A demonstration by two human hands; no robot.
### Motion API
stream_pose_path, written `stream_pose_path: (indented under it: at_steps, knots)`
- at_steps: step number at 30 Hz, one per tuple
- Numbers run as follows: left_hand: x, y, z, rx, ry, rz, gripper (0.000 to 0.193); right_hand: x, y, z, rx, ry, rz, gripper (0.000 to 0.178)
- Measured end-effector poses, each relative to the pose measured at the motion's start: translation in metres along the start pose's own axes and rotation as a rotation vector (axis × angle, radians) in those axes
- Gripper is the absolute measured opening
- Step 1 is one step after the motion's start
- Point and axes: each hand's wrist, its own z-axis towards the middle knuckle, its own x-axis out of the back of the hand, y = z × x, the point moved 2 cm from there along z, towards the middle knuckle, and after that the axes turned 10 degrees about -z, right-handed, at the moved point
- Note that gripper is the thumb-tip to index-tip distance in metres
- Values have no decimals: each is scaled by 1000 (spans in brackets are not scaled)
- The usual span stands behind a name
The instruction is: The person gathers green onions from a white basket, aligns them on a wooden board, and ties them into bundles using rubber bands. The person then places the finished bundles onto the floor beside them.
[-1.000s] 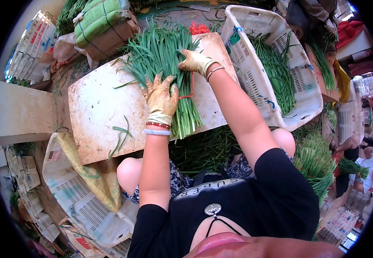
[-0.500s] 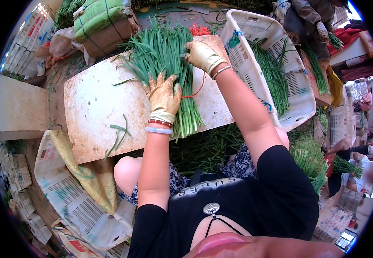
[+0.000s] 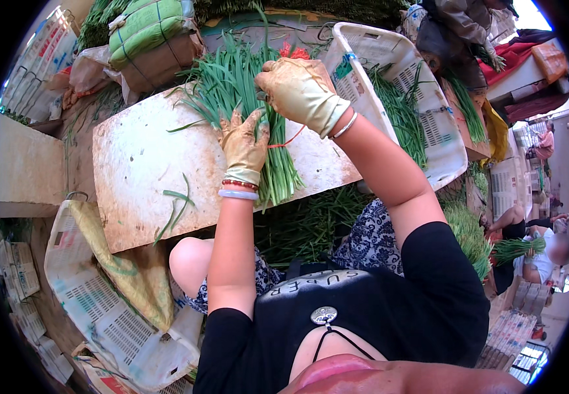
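A thick bunch of garlic chives (image 3: pixel 229 75) lies on the pale board (image 3: pixel 140 157), leaf tips away from me and cut stems toward me. My left hand (image 3: pixel 244 141), in a stained cream glove, rests with fingers spread on top of the bunch. My right hand (image 3: pixel 297 88), gloved likewise, hangs over the bunch's right side with its fingers closed. A long green chive leaf (image 3: pixel 263 29) stands up from those fingertips, where the grip itself is partly hidden. A thin red tie (image 3: pixel 290 139) runs from the bunch toward my right wrist.
Red ties (image 3: pixel 295 51) lie at the board's far edge. A white plastic crate (image 3: pixel 442 154) with loose greens stands to the right, another crate (image 3: pixel 110 322) at lower left with a yellow sack (image 3: pixel 127 279). Green-wrapped bundles (image 3: pixel 150 33) sit far left. Other people work at right.
My right hand has moved left and toward me over the bunch, and a long leaf now rises from its fingers. My left hand stays on the bunch.
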Motion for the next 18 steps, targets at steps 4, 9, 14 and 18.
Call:
stream_pose_path:
  at_steps: [4,9,14,18]
  knots:
    - [-11,-18,7,-16,11,-91,26,0,-15,4,161,46,50,13]
    - [-21,-28,11,-31,144,-273,19,-12,-4,7,7,188,411,13]
    - [-15,-19,9,-34,143,-211,15,-24,41,-3,-290,391,1292,26]
    - [-13,-12,8,36,15,-126,20,-54,45,-18,-296,180,369,48]
